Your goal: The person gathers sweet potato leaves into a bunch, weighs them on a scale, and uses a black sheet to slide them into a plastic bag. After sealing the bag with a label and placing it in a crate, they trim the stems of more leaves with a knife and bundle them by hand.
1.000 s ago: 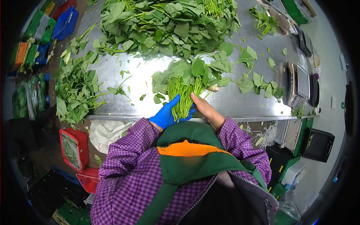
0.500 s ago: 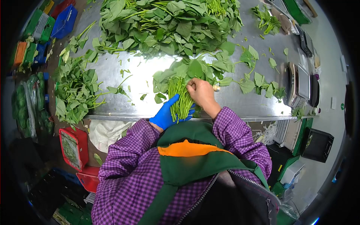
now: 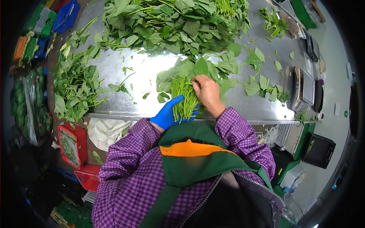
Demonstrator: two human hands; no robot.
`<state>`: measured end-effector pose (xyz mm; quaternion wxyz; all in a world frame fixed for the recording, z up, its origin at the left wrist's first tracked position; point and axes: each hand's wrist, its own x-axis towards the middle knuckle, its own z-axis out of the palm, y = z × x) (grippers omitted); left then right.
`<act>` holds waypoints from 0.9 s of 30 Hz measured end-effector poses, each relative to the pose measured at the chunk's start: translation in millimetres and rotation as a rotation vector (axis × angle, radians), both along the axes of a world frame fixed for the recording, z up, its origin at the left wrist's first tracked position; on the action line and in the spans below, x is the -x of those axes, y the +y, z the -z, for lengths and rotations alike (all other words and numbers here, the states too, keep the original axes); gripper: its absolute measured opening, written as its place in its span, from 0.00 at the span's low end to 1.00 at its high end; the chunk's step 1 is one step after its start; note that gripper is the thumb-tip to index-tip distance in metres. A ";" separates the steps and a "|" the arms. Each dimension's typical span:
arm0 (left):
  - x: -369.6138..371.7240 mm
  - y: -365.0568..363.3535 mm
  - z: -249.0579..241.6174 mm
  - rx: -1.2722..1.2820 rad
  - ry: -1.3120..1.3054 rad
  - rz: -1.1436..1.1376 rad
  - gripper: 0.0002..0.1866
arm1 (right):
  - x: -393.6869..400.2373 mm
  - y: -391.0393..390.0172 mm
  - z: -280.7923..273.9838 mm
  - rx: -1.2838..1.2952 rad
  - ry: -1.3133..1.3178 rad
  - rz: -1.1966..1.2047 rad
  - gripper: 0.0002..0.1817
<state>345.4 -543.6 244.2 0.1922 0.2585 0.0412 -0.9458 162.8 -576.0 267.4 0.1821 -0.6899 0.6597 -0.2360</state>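
Observation:
A bunch of leafy green stems (image 3: 183, 99) lies in my left hand (image 3: 166, 114), which wears a blue glove and is wrapped around the lower ends. The cut ends point toward me and the leaves spread away over the metal table. My right hand (image 3: 208, 93) is bare, its fingers pinched together at the right edge of the bunch, near where stems meet leaves. What sits between those fingertips is hidden. Just beyond lies a large heap of the same leafy greens (image 3: 171, 28).
Another pile of greens (image 3: 78, 89) hangs over the left side of the metal table (image 3: 125, 100). Loose sprigs (image 3: 266, 85) lie on the right, near a scale (image 3: 304, 87). Below on the left stand a red crate (image 3: 72, 146) and a white sack (image 3: 108, 133).
The view has shifted slightly. My left hand keeps its hold on the bunch, while my right hand has turned a little and stays pinched at the bunch's right edge.

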 end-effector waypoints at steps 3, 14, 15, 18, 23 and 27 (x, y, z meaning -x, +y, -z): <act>0.3 1.0 -5.6 0.051 -0.041 0.026 0.30 | 6.0 10.8 -16.1 0.062 -0.057 -0.002 0.04; 1.3 -1.2 -3.4 0.017 -0.012 0.026 0.31 | 28.0 48.9 -37.5 -0.020 -0.119 -0.024 0.05; 1.6 -1.8 -3.9 0.002 -0.017 0.032 0.31 | 29.3 51.8 -37.1 -0.034 -0.114 -0.027 0.05; 2.8 -2.8 -2.3 -0.021 -0.028 0.049 0.31 | 34.8 57.8 -37.1 -0.074 -0.091 -0.066 0.06; 3.3 -0.7 -5.7 -0.015 -0.078 0.066 0.29 | 27.3 66.8 -53.4 -0.102 -0.165 -0.073 0.07; 3.9 -1.8 -5.6 -0.060 -0.062 0.045 0.26 | 14.4 60.4 -44.2 -0.441 -0.767 -0.169 0.06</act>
